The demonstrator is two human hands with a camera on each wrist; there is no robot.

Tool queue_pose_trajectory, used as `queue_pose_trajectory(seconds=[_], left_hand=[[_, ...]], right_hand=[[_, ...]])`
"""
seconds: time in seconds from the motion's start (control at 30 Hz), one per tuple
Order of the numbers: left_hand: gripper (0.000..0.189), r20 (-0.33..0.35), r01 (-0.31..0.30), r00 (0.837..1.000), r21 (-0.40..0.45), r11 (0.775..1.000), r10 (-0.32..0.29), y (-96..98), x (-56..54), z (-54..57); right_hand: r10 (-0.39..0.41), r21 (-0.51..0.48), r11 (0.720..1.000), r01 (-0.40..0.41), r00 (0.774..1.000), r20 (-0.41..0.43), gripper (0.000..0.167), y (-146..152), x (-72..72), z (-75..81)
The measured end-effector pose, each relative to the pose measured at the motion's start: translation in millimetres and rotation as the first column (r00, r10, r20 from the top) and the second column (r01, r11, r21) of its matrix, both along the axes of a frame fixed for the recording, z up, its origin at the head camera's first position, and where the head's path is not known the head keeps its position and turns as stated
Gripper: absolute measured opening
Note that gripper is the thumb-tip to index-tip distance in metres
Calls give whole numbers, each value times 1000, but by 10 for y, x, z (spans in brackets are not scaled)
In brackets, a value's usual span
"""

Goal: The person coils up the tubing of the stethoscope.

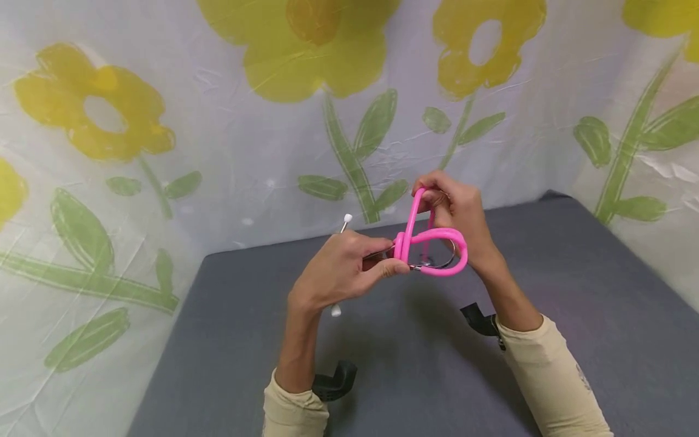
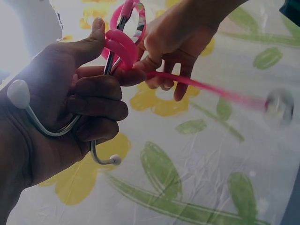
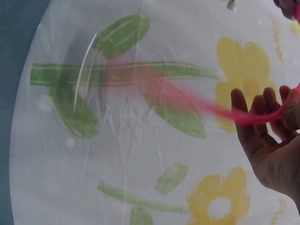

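Note:
A stethoscope with pink tubing [image 1: 464, 249] is held up above the table between the two hands. My left hand [image 1: 338, 267] grips its metal ear tubes [image 2: 61, 131], fingers curled around them, and the thumb lies by the coiled pink tubing [image 2: 119, 47]. The white ear tips [image 1: 347, 218] stick out on both sides of that hand. Farther right, my right hand [image 1: 455, 206] pinches a stretch of the tubing between thumb and fingers. From there the tube runs on to the round chest piece [image 2: 280, 107], which is blurred in the left wrist view.
Below the hands lies a dark grey tabletop [image 1: 246, 364]. A white curtain [image 1: 235, 152] printed with yellow flowers and green leaves stands behind and along the sides. Black mounts [image 1: 335, 381] are worn at both wrists, by the cream sleeves [image 1: 551, 370].

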State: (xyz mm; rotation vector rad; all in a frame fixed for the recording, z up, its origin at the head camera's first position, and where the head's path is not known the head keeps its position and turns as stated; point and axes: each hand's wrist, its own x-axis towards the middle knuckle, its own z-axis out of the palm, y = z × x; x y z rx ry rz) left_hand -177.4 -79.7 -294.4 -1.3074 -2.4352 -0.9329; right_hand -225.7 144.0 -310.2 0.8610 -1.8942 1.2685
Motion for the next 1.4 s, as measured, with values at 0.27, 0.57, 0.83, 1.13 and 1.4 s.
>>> queue_pose_trajectory(seconds=[0.27,0.57,0.83,1.13,1.4], left_hand=[[25,-55,-16,998,-19,1000,15,8,14,7],[29,-202,-164,964,64,984,174,-17,39,32],[32,-218,-337,903,174,925,370,9,32,33],[38,-303,-520,757,258,814,579,80,-63,-46],[45,-326,-596,683,270,756,654,109,-110,-89]], right_hand=[[-2,-34,999,5,995,105,10,-1,-1,-7],[139,95,983,-156,977,163,77,117,-35,-77],[145,228,942,-246,911,387,10,104,80,60],[255,322,844,-429,849,462,6,26,257,139],[125,503,829,-244,958,258,8,80,387,237]])
